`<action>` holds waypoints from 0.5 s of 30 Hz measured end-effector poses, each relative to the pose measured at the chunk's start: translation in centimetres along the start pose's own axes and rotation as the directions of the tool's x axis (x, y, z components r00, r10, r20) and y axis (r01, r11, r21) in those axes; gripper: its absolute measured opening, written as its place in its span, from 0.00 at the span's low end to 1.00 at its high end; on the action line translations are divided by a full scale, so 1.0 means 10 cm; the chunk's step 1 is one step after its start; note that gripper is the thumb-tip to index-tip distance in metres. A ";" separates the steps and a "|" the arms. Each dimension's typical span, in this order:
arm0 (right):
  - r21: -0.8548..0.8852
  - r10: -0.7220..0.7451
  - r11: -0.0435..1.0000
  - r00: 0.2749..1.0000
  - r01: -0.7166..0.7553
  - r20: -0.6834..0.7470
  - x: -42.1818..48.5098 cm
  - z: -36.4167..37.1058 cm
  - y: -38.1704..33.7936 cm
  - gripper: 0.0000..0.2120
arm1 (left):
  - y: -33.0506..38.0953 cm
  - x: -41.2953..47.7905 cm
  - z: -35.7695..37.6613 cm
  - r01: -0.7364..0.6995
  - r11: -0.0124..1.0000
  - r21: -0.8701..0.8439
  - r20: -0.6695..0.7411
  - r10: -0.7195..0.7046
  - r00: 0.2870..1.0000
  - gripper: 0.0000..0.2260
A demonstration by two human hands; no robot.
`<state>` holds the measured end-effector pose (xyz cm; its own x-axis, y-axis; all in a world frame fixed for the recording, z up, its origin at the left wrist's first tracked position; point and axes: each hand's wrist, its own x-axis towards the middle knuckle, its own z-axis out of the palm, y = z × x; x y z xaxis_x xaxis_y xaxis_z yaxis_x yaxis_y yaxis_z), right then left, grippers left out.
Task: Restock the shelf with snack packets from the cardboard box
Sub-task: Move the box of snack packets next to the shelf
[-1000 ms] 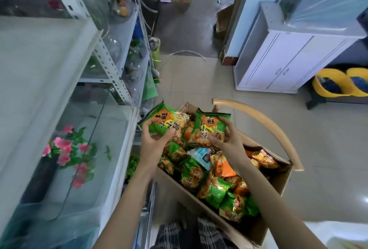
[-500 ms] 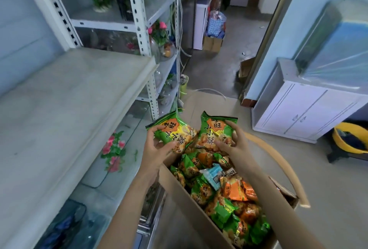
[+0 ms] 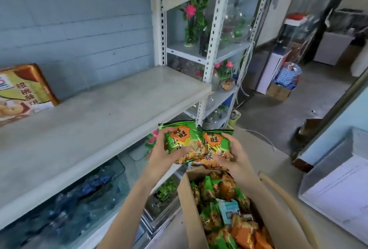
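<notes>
Blue-grey block wall (image 3: 79, 29) backs a wide, pale shelf (image 3: 111, 109) that runs from the near left to a perforated white post at mid-frame. A printed carton (image 3: 23, 91) leans against the wall at its left end. Past the post, a second rack (image 3: 229, 49) carries flowers (image 3: 190, 10) and glass jars. A white cabinet (image 3: 338, 179) stands on the floor at the right.

The box (image 3: 191, 209) sits open at the near right, heaped with green and orange packets (image 3: 217, 195). Both hands are raised above its far edge. The left hand (image 3: 161, 155) grips the left packet (image 3: 179, 139) by its left side, fingers curled round the edge. The right hand (image 3: 235, 157) clasps the right packet (image 3: 216, 145) from the right and underneath. The two bags touch and overlap in the middle. Both are upright with printed faces toward the camera, their long axes roughly vertical and top seams up.

Both bags hang off the shelf's front right corner and seem lower than its lip, so the board lies left and up from them. The left hand is nearer the shelf and would likely lead. The next move probably needs a lift over the lip, then a carry leftward and toward the wall. With the box so full and none of these bags on the board yet, restocking looks barely started.
</notes>
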<state>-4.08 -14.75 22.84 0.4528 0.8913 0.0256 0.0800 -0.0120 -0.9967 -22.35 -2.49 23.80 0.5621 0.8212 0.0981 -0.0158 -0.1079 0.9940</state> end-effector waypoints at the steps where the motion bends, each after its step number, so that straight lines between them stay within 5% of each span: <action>1: -0.009 -0.004 1.000 1.000 0.004 0.027 0.00 0.05 -0.04 0.29 | 0.04 -0.09 -0.06 -0.015 1.000 -0.001 -0.028 0.015 1.000 0.27; 15: -0.003 -0.181 0.980 0.904 0.197 0.387 -0.33 1.79 -0.62 0.30 | 0.72 -1.58 -1.60 -0.163 0.981 0.100 -0.347 0.188 0.919 0.23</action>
<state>-21.96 -9.53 27.52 0.0513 0.9835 0.1736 0.1702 0.1627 -0.9719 -44.56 -7.32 30.17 0.2261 0.9287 0.2939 -0.0247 -0.2961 0.9548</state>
